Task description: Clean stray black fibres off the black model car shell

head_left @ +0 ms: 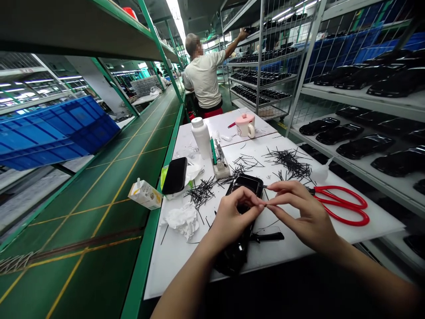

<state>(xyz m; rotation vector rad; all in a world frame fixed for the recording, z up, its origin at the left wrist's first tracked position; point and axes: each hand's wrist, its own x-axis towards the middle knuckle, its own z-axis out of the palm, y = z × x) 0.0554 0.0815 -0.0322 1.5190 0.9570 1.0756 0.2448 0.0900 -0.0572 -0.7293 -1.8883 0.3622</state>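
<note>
My left hand (232, 217) curls over a glossy black model car (244, 184), which lies on a white work board (282, 239). My right hand (299, 212) comes in from the right, and its fingertips almost meet those of my left hand. Anything pinched there is too small to make out. Loose thin black strands lie in a heap (290, 161) beyond my right hand and in a smaller heap (202, 192) left of the car. Red-handled scissors (341, 204) lie just right of my right hand.
A white bottle (201, 137), a pink-lidded mug (245, 125), a phone (175, 176) and crumpled tissue (182, 219) stand on the board. A green conveyor bench (99, 199) runs along the left. Shelves of black model cars (365, 146) stand right. A co-worker (204, 75) reaches up beyond.
</note>
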